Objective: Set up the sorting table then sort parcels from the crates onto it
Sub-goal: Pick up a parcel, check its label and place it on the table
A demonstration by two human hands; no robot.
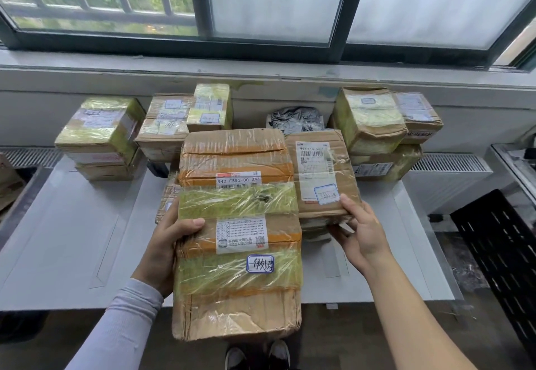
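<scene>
My left hand (169,242) grips the left edge of a flat cardboard parcel (237,271) wrapped in yellow-green tape, with a handwritten blue-framed label, held above the near edge of the white sorting table (72,242). My right hand (359,230) holds the near end of a narrower brown parcel (319,172) with a white barcode label, which lies on the stack in the table's middle. A wide parcel with orange tape (235,155) lies just behind the held one.
Stacks of taped boxes stand at the back left (101,134), back middle (188,117) and back right (377,126), with a grey plastic bag (295,120) between them. A black perforated crate (501,253) is at the right, a window sill behind.
</scene>
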